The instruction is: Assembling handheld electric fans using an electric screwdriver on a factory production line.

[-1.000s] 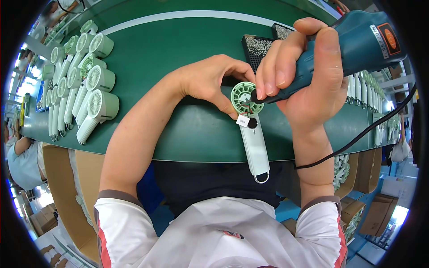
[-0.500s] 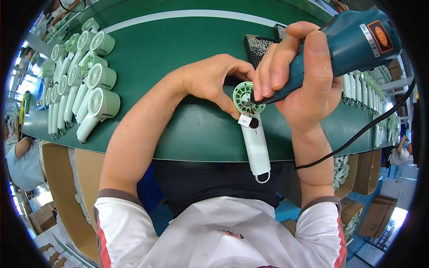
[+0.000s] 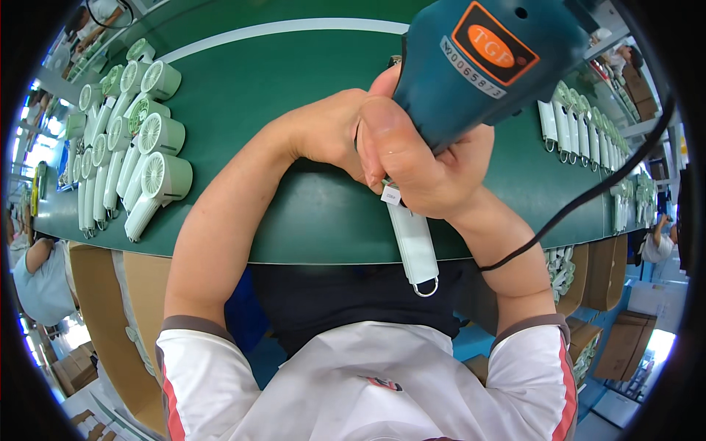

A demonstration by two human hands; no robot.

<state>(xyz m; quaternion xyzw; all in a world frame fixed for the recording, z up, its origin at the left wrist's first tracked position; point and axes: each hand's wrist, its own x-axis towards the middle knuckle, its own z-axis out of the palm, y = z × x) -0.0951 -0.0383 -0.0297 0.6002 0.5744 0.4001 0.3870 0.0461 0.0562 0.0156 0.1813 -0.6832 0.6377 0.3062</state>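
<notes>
A blue-green electric screwdriver (image 3: pixel 478 73) is gripped in my right hand (image 3: pixel 434 165), tilted over the work, its tip hidden behind my fingers. Under it lies a white handheld fan (image 3: pixel 413 246), its handle reaching past the table's near edge and ending in a wire loop. My left hand (image 3: pixel 342 136) is closed around the fan's head, which both hands cover almost wholly. A small white tag (image 3: pixel 390 195) shows at the top of the handle, beside my right hand.
Several similar fans with round pale-green heads (image 3: pixel 163 176) stand in rows on the green table (image 3: pixel 250 81) at left. More white handles (image 3: pixel 581 132) line its right side. A black cable (image 3: pixel 588 195) runs past my right forearm. Cardboard boxes (image 3: pixel 147 287) sit below the near edge.
My right hand has brought the screwdriver left and more steeply over the fan's head. The green head, visible before, is now covered, and the small screw trays behind are mostly hidden.
</notes>
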